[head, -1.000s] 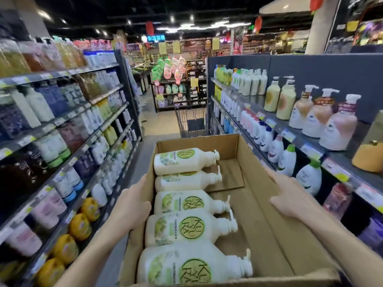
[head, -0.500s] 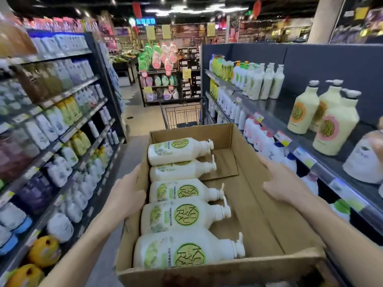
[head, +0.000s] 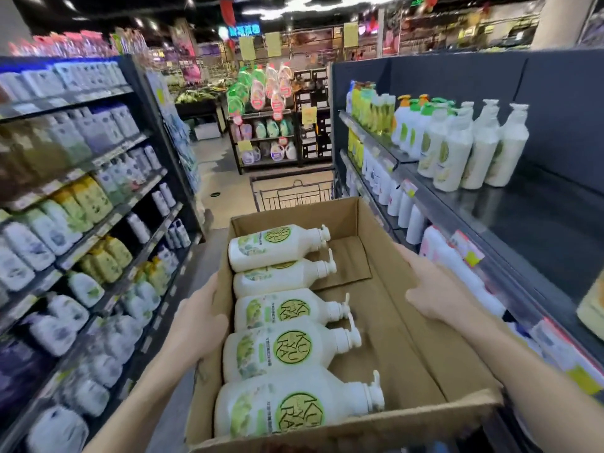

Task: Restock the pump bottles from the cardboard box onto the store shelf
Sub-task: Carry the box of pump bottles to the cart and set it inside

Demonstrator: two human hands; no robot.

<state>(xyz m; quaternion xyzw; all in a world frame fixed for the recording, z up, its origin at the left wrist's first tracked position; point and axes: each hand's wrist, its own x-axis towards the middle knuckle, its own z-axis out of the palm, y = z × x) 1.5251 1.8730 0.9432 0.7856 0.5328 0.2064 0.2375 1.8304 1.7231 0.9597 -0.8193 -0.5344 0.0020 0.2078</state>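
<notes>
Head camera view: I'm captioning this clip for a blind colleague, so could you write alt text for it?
Two bare hands, left and right, grip the sides of an open cardboard box holding five white pump bottles lying in a row along its left side. The box sits in a store aisle, beside a dark shelf on the right with bare space near upright cream bottles.
</notes>
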